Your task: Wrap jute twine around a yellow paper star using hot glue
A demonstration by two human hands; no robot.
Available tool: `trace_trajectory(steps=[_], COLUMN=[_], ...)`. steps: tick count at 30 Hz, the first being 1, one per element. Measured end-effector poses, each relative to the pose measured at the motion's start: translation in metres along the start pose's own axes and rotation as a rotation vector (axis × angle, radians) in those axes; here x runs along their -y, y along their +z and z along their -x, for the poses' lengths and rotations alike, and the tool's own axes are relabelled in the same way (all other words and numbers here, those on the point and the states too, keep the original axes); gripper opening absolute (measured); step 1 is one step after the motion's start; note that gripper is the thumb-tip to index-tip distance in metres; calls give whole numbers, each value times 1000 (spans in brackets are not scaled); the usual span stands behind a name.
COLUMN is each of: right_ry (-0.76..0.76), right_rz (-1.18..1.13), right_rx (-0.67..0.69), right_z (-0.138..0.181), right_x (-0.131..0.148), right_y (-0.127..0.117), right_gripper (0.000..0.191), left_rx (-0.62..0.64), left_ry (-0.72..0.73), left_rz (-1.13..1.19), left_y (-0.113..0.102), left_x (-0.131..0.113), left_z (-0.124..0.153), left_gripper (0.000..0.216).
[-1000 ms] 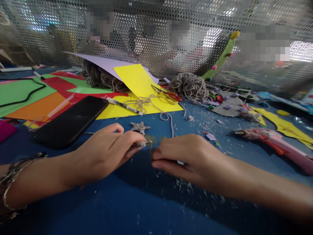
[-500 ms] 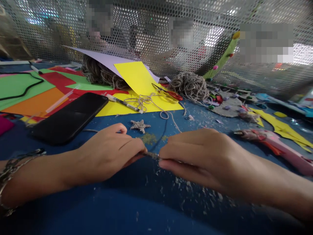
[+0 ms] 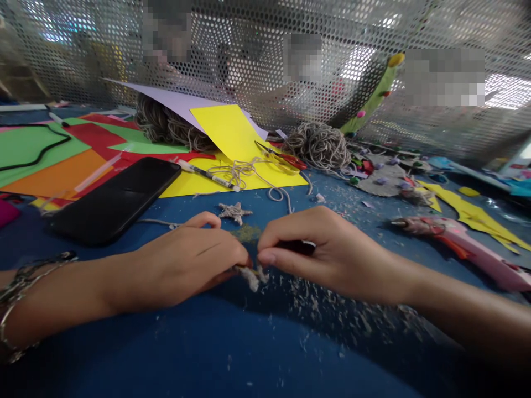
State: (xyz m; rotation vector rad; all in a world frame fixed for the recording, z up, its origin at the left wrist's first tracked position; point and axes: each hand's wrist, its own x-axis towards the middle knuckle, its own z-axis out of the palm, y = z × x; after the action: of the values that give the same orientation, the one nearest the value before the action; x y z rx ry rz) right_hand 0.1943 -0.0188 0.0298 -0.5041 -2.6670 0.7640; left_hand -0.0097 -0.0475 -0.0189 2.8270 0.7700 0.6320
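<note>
My left hand [image 3: 186, 265] and my right hand [image 3: 319, 249] meet low over the blue table [image 3: 215, 348]. Both are closed in a pinch. Between their fingertips sits a small twine-wrapped piece [image 3: 251, 275] with a frayed pale end. The left fingers grip one end of it; the right fingertips press at the other end. A small twine star [image 3: 234, 211] lies just beyond my left hand. Pale fibre crumbs [image 3: 315, 304] litter the table under my right hand.
A black phone [image 3: 116, 199] lies at the left. Coloured paper sheets [image 3: 50, 160], a pen [image 3: 205, 175], scissors [image 3: 282, 157] and balls of twine [image 3: 318, 145] fill the back. A pink glue gun [image 3: 460, 243] lies at the right. A perforated metal screen [image 3: 249, 55] closes the far side.
My right hand has moved left and up, closing the gap to my left hand. The twine piece now shows a frayed end between the fingertips.
</note>
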Motion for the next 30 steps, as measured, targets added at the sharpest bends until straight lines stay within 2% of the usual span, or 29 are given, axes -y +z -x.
trace_trajectory(steps=[6, 9, 15, 19, 25, 30], right_ry=[82, 95, 117, 81, 14, -41], right_rz=[-16, -33, -105, -89, 101, 432], right_rx=[37, 39, 64, 33, 16, 80], right_z=[1, 3, 3, 2, 3, 6], right_x=[-3, -4, -4, -2, 2, 6], right_y=[1, 2, 5, 6, 7, 5], right_gripper=[22, 23, 21, 17, 13, 17], left_rx=[-132, -170, -148, -167, -148, -119], left_ry=[49, 20, -222, -361, -450, -473], left_rz=[45, 55, 191, 253, 275, 259], left_y=[-2, -4, -8, -11, -14, -13], left_x=[-2, -2, -7, -12, -13, -12], left_z=[0, -2, -4, -7, -11, -11], left_gripper=[16, 17, 15, 15, 20, 24])
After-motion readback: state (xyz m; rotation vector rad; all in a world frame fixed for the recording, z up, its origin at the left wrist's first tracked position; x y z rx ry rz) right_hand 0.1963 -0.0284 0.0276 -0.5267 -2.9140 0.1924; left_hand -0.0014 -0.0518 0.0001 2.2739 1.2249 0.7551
